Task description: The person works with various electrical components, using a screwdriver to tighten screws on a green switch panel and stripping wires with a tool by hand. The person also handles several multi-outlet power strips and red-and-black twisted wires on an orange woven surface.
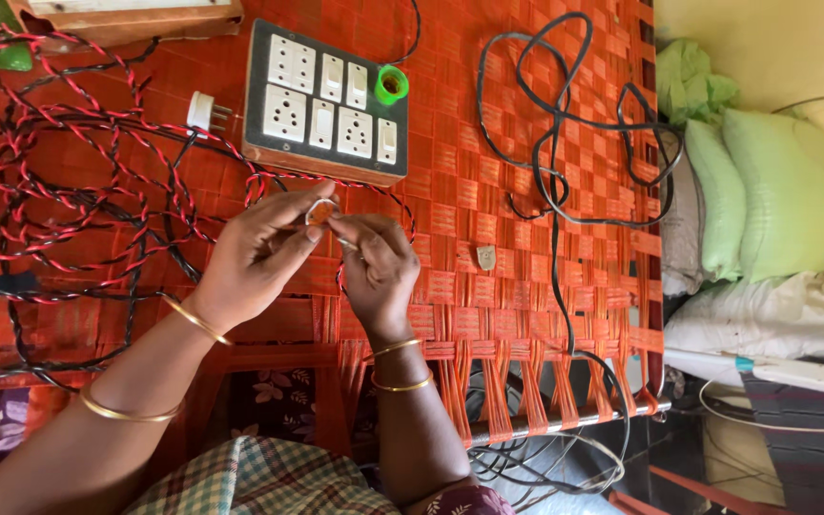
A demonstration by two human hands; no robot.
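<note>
My left hand (255,259) pinches a small round metal ring part (320,211) between thumb and forefinger. My right hand (377,267) meets it from the right, fingertips closed on a thin metal piece at the ring and on the end of a twisted red-and-black wire (269,179). Both hands hover just in front of a switchboard (326,103) with white switches and sockets on a wooden base. Gold bangles circle both wrists.
An orange woven cot (488,286) bears everything. Red-and-black wire tangles (59,191) at the left with a white plug (204,112). A green tape roll (391,84) sits on the board. Black cable loops (565,124) lie right; a small metal piece (485,257) nearby. Green sacks (774,191) stand beyond the edge.
</note>
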